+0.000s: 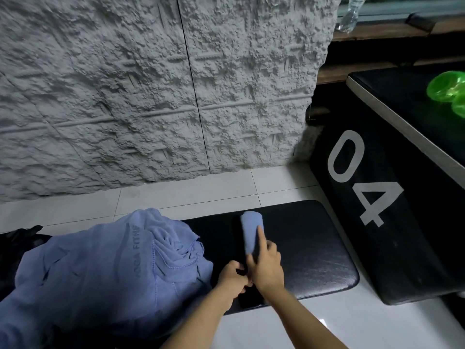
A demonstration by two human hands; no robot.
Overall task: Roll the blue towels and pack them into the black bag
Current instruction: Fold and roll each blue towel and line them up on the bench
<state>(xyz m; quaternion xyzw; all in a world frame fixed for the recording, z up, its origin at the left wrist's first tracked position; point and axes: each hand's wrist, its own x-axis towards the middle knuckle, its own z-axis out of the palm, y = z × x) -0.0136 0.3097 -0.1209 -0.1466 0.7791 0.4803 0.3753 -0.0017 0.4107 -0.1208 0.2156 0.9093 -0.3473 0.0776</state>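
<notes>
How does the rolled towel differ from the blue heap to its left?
The rolled towel is a tight cylinder; the heap is loose and crumpled. The right hand holds the rolled towel; neither hand grips the heap. The heap shows printed lettering; the rolled towel shows none. Both are blue and rest on the black bench pad.

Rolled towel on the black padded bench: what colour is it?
The rolled towel is plain light blue; head view.

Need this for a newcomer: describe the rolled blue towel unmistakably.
Left of the large black box marked 04 lies a black padded bench. On it rests a blue cloth towel rolled into a tight cylinder, under the right hand. The blue towel heap beside it is loose and crumpled.
</notes>
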